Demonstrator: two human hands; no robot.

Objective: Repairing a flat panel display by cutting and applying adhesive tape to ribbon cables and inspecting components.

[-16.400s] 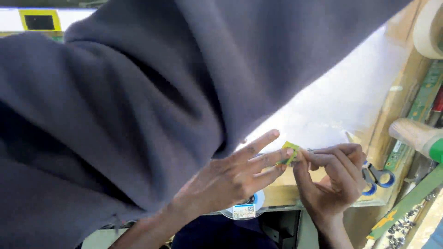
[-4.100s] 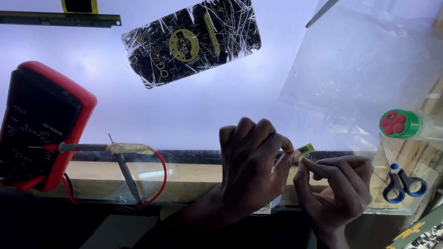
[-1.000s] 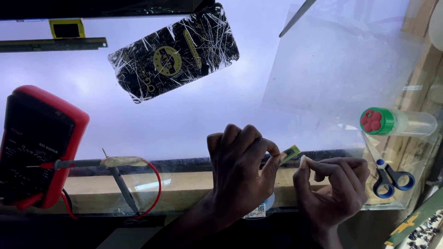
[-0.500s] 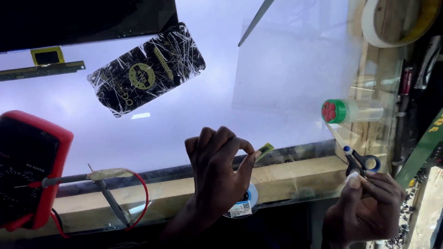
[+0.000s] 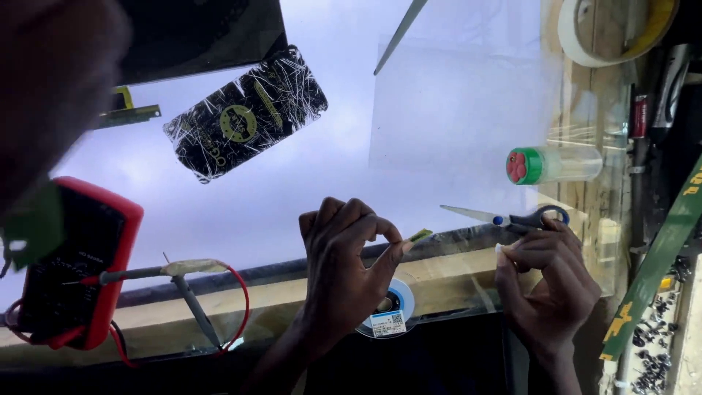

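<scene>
- Green-yellow strip [image 5: 420, 235]: small flat piece, pinched between thumb and forefinger of the left hand [image 5: 347, 267]; held over the near edge of the lit surface [image 5: 307, 183], above a round blue-and-white spool [image 5: 391, 311].
- Right hand [image 5: 545, 274]: a second ago it met the left hand at the strip; now it is drawn off to the right, fingers curled loosely, touching the black handles of the scissors [image 5: 512, 218]. Whether it grasps them cannot be told.
- Change noted: the strip is now carried by the left hand alone; two-handed work on it appears paused.
- Scissors: lying on the surface, blades pointing left.
- Clear vial, green-capped [image 5: 552, 164]: on its side, beyond the scissors.
- Black phone back, cracked [image 5: 245, 113]: flat, far left.
- Red multimeter [image 5: 69, 271]: left edge, probe leads alongside.
</scene>
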